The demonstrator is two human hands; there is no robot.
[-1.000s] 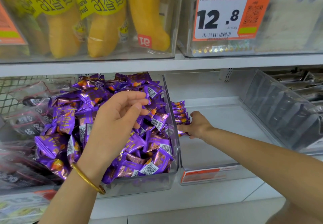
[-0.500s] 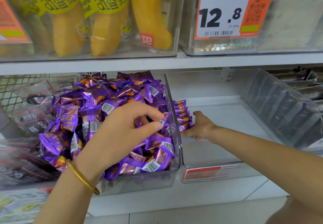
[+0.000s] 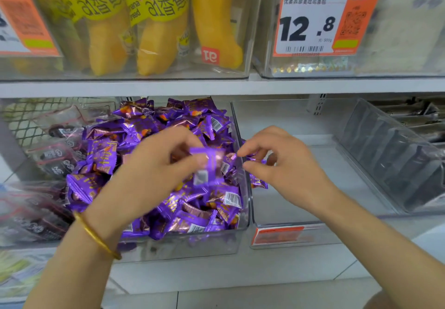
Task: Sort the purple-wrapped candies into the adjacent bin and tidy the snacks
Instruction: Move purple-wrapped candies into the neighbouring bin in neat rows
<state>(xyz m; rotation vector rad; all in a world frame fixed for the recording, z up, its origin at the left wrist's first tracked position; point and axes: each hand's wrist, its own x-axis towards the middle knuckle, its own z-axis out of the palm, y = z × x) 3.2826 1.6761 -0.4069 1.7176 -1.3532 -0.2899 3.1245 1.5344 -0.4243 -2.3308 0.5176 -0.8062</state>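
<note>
One crinkly foil purple candy [image 3: 208, 164] is pinched by the left hand [image 3: 154, 176] over the clear plastic bin [image 3: 192, 246]; the right hand [image 3: 286, 164] is held loosely open, empty.

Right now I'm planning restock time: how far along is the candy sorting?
Early. A short row of candies already stands in the adjacent bin. The left hand holds one purple candy, the right hand reaching for it. The full bin remains heaped.
</note>
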